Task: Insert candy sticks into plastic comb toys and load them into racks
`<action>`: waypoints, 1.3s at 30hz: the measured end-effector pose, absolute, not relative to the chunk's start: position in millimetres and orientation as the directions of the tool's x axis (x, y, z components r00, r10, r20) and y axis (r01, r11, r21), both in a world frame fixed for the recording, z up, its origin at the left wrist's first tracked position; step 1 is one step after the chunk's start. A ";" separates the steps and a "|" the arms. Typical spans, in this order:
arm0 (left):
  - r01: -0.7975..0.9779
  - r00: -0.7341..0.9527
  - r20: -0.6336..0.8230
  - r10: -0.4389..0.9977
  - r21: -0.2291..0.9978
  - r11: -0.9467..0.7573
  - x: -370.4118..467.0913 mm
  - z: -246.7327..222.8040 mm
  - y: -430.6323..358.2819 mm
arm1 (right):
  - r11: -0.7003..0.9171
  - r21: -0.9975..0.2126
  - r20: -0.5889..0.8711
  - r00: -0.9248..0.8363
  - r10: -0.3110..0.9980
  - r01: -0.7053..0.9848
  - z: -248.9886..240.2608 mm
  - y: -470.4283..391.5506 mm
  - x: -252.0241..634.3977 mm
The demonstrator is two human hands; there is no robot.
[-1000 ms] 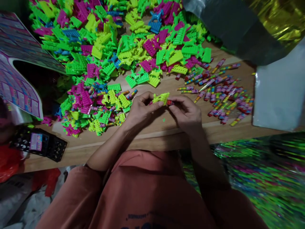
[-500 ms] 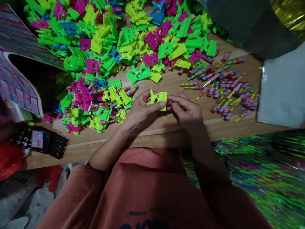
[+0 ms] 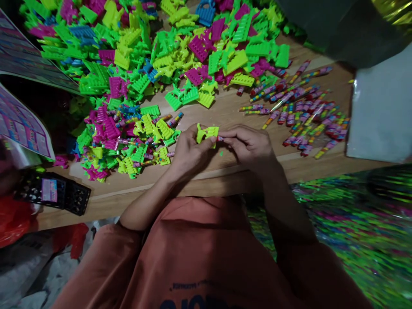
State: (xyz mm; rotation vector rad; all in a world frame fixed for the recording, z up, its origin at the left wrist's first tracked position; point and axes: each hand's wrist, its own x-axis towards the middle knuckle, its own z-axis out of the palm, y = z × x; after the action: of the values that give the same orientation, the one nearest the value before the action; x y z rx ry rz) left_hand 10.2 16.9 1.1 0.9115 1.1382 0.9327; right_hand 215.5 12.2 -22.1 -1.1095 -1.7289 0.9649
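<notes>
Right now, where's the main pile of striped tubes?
Head view, right side: the striped tubes lie on the wooden table, between the right hand and the white sheet.

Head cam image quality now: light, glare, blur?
Head view: dim, uneven light; right forearm in deep shadow. Head view: small glints on gold foil. Head view: colorful goods at lower right smeared, cause unclear; yellow toy readable, fine detail soft.
</notes>
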 end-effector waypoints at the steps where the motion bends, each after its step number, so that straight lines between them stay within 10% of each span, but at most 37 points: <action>1: -0.095 0.134 -0.288 0.948 0.949 0.302 11.5 -0.7 15.4 | 0.355 -0.877 0.285 -0.244 0.927 0.323 -21.6 10.6 211.1; 10: 0.307 0.108 -0.208 0.972 0.937 0.166 -71.2 47.1 22.3 | 0.346 -0.813 0.247 -0.261 0.933 0.468 -14.4 7.7 220.6; 15: 0.771 -0.040 0.126 0.991 0.635 -0.050 -142.7 83.4 43.9 | 0.106 -0.616 0.194 0.020 0.981 0.781 -23.7 38.2 267.9; 25: 0.859 0.125 0.041 0.991 0.495 -0.129 -69.7 -45.3 152.9 | -0.083 -0.322 0.011 0.091 0.996 0.943 -42.0 44.1 245.4; 31: 0.885 0.233 -0.101 0.967 0.433 -0.168 -66.5 -47.5 155.4 | 0.006 -0.468 0.128 0.061 0.990 0.884 -59.6 31.1 266.5; 39: 0.569 0.032 0.056 0.998 0.820 -0.064 -54.4 -32.0 127.3 | 0.172 -0.875 0.195 0.003 0.981 0.452 -51.6 23.8 226.6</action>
State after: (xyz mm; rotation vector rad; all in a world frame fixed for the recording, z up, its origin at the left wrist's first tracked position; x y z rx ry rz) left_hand -54.4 127.3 -32.0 1.7002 1.5993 0.8959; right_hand 226.6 23.8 -51.6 -1.4091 -1.5850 0.7718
